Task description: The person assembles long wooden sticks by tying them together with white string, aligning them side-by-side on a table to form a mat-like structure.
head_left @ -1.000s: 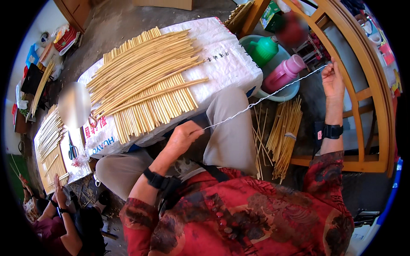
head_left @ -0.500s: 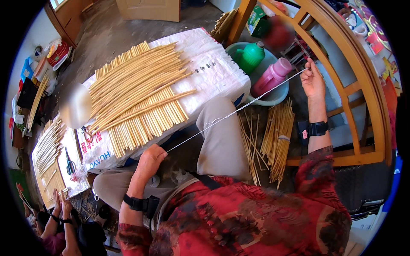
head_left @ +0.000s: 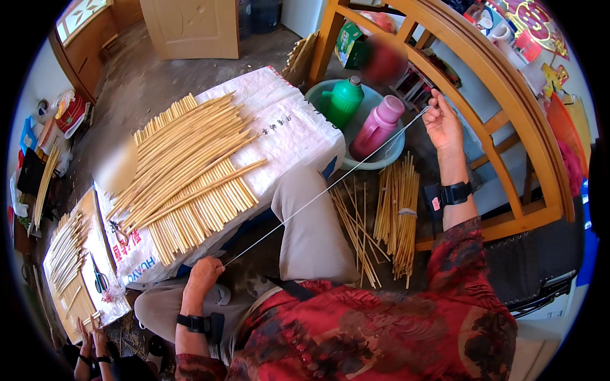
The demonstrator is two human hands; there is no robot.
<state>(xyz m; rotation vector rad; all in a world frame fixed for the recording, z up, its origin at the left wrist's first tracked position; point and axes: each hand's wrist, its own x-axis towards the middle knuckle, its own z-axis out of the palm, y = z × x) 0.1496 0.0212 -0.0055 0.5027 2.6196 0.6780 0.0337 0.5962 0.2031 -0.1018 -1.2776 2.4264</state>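
Observation:
A thin white string [head_left: 324, 192] runs taut on a slant across my lap. Its lower left end is pinched in my left hand [head_left: 204, 274], just off the near edge of the sack-covered table. My right hand [head_left: 443, 124] holds the upper right end, raised beside the wooden frame. On the white woven sack [head_left: 289, 120] lies a mat of trimmed tan reed-like sticks [head_left: 181, 114], set close side by side. Longer tan sticks [head_left: 184, 166] are spread crosswise over it. Small scissors [head_left: 121, 239] rest on the sack by the sticks' left ends.
A pale blue basin [head_left: 387, 159] holds a green thermos [head_left: 345, 105] and a pink thermos [head_left: 376, 130]. Stick bundles [head_left: 397, 222] stand right of my knee, by a curved wooden frame [head_left: 508, 127]. Lower left, another person's hands [head_left: 93, 340] are near a board with sticks [head_left: 67, 244] and dark scissors [head_left: 98, 279].
The string has gone from slightly twisted and slack in the middle to a straight line. The view has shifted, and the other person's hands sit lower in it.

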